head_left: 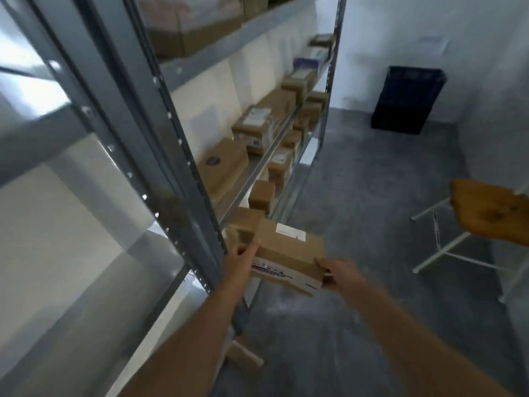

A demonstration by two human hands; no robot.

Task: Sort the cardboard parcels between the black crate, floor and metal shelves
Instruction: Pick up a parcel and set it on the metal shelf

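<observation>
I hold a flat cardboard parcel (289, 252) with a white label and purple-printed tape, just in front of the metal shelves (197, 179). My left hand (239, 260) grips its left end and my right hand (336, 275) grips its right end. Several other cardboard parcels (254, 130) lie along the shelf boards, with more on the shelf below (262, 194). The black crate (406, 100) stands on the floor against the far wall. The picture is motion-blurred.
A wooden-seated stool with white metal legs (492, 213) stands to the right. Grey concrete floor (357, 181) stretches between the shelves and the crate. A small cardboard piece (246, 353) lies at the foot of the shelf upright.
</observation>
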